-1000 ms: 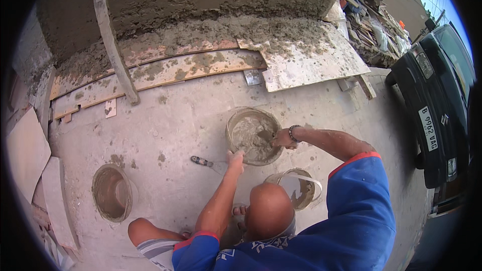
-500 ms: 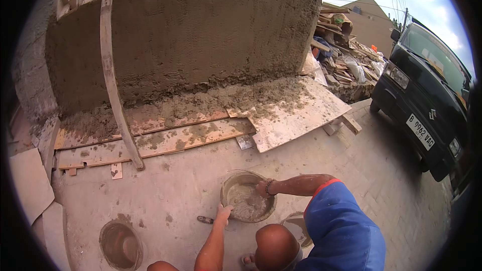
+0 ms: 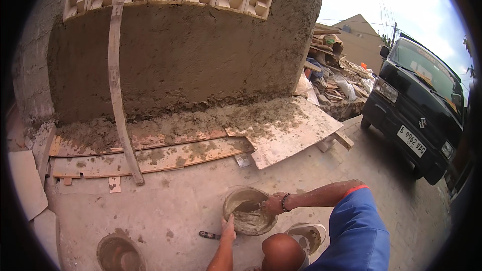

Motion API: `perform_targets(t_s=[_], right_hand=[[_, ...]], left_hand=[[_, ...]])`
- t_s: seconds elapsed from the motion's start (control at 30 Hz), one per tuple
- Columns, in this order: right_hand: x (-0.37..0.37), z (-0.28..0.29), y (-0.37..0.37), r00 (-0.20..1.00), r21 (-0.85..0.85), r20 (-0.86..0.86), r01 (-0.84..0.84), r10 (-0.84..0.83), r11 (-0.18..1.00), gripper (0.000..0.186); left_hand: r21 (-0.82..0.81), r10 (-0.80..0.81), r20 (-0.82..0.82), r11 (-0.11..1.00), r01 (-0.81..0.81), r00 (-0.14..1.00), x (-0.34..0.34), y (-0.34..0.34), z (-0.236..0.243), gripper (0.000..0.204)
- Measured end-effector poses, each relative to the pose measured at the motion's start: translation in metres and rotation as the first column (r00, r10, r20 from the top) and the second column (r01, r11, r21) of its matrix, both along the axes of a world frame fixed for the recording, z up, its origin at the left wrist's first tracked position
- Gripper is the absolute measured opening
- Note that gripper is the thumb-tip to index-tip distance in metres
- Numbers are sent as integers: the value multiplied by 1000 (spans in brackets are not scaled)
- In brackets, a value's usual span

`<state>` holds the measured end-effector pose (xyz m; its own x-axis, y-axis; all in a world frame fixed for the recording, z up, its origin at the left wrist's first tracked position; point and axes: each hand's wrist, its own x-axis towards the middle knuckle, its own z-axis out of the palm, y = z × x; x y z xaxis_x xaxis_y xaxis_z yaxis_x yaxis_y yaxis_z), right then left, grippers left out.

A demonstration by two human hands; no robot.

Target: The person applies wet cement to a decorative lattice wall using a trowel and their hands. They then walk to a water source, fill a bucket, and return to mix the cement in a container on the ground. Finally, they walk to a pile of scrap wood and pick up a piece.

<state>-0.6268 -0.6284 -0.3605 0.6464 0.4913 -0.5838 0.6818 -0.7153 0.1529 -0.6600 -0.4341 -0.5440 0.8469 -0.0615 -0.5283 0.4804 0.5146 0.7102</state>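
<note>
Head view: a bucket (image 3: 239, 194) on the ground (image 3: 187, 210) is being gripped by the curled left hand (image 3: 228, 227), a trowel (image 3: 247, 206) by the closed right hand (image 3: 273, 204). Mortar (image 3: 252, 220) is being left inside, the wall (image 3: 186, 60) seemingly mostly covered.

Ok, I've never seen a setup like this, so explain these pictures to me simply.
There is no machine here: a person works with two bare hands. Every picture comes from a wide fisheye camera worn on the head, looking down, so straight edges bend near the rim.

The right hand holds what looks like a trowel, its dark blade inside a bucket of wet grey mix. The left hand is at that bucket's left rim.

On the ground are a dark-handled tool, a left bucket and a right bucket. Ahead, splattered boards lie along a wall.
</note>
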Motion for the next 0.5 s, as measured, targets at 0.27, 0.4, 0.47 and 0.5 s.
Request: perform_targets(t_s=[0.27,0.4,0.47,0.5], right_hand=[[5,-43,8,991,-103,53,128,-123,986,28],[21,-30,-4,996,-122,27,85,-82,989,28],[23,0,6,995,-102,93,54,-45,993,28],[29,9,11,992,-91,124,38,-27,995,28]], left_hand=[[-49,66,-8,997,-66,998,11,-9,-15,63],[-1,32,-18,999,-32,999,-3,-3,21,65],[-31,53,11,998,-53,999,2,4,10,66],[-32,72,13,997,-72,997,5,7,5,66]])
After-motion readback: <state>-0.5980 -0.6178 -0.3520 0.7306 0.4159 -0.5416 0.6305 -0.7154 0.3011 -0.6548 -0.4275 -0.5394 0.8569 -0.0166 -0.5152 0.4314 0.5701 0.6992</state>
